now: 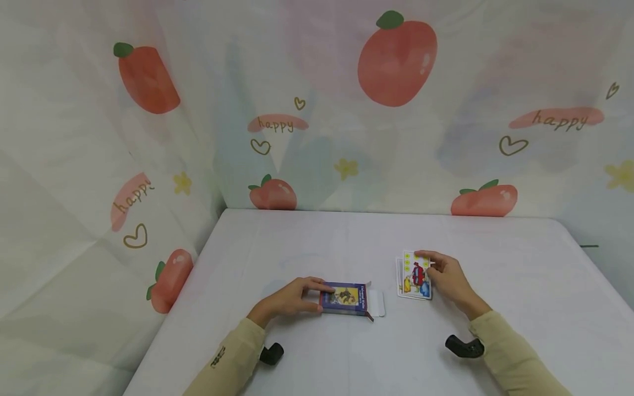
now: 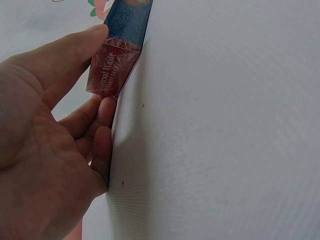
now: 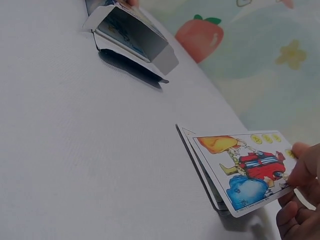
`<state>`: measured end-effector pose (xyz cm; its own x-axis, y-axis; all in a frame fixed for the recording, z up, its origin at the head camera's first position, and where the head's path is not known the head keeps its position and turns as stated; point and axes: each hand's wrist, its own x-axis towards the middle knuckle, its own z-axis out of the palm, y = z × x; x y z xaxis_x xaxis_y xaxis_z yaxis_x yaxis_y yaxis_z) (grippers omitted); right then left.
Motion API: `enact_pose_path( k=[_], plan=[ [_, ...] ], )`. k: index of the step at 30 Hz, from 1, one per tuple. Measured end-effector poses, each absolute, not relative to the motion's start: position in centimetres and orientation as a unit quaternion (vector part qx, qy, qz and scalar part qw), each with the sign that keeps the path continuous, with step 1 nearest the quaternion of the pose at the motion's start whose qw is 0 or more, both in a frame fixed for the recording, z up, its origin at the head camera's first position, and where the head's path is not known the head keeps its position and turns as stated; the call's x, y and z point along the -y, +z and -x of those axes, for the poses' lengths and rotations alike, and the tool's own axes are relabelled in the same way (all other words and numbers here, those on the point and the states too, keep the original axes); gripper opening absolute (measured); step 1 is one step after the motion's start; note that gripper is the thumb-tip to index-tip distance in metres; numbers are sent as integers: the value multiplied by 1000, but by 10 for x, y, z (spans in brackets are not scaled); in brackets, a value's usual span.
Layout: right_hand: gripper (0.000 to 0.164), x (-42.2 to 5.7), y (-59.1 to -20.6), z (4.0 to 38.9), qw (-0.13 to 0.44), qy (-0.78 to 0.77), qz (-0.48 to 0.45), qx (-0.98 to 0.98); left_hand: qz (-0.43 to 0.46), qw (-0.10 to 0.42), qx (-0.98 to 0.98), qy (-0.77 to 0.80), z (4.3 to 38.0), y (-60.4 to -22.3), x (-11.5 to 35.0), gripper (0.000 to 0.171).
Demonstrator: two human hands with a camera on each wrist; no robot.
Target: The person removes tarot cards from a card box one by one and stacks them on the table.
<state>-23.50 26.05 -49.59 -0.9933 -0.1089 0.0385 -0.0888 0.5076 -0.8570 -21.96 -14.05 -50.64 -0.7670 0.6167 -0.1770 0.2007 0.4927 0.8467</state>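
The tarot box (image 1: 342, 298) lies on the white table (image 1: 322, 357), with its white flap (image 1: 377, 303) open on the right. The left hand (image 1: 292, 298) pinches the box's closed end between thumb and fingers. A little way to the right, the right hand (image 1: 449, 279) pinches the right edge of the top tarot card (image 3: 255, 170), which tips up over the cards below (image 1: 399, 280).

The card looks light, thin and bendy, and its shiny face may be slippery. It is best held by an edge, softly, so it does not crease. The box looks like thin cardboard. Its closed end seems a good place to hold, because a hard squeeze could squash its open mouth.
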Motion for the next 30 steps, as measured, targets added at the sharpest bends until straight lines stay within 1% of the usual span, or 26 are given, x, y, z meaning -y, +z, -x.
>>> enact_pose_path(
  k=[14,30],
  plan=[
    [48,-257,-496,236,7,-477,56,-877,-245,237,-830,440,218,-503,140,47],
    [49,-258,-509,241,-22,-424,71,-903,-250,239,-825,447,220,-507,142,46]
  ],
)
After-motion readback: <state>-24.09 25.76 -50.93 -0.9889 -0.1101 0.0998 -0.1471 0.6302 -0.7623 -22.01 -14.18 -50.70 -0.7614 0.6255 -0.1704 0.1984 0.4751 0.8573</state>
